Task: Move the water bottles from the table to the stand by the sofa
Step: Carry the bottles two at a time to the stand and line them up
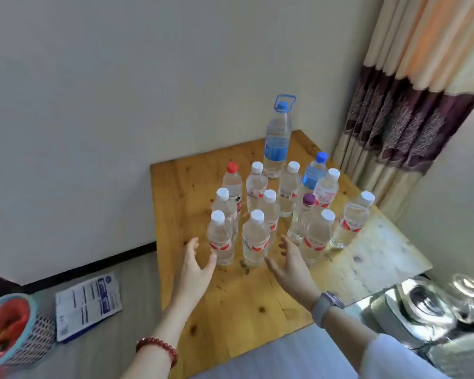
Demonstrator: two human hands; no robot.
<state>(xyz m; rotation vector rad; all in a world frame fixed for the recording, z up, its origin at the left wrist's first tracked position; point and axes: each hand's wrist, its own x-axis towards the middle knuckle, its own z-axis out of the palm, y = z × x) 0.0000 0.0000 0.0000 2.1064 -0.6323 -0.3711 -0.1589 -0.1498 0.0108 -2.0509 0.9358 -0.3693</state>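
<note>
L hand (195,262) is spread, fingers relaxed and apart, thumb tip at or just touching the base of the front-left white-capped bottle (221,237); can't tell if there's real contact. A red bead bracelet (157,348) sits on that wrist. R hand (290,262) is also spread, palm turned inward, fingers near the front-centre white-capped bottle (255,237) and just beside the front-right white-capped bottle (316,236), gripping nothing. A grey watch (326,307) is on the R wrist, w/ a white sleeve (389,356) behind it.

All bottles stand upright on the wooden table (246,302), clustered toward its far half. About 13 in total: mostly small clear ones w/ white caps and red-white labels, plus 1 red-capped bottle (232,181) at the left rear, 1 purple-capped bottle (303,217) among the right group, 1 blue-capped bottle (315,172) w/ a blue label behind it, and 1 large jug (277,140) w/ a blue cap and carry handle at the back near the wall. 1 white-capped bottle (352,220) stands a bit apart at the far right.

Off the table: a printed paper packet (89,305) lies on the floor at left, a mesh basket (14,329) w/ something red inside sits at the lower-left corner, patterned curtains (411,110) hang at right, and blurred glassware (433,302) shows at lower right.
</note>
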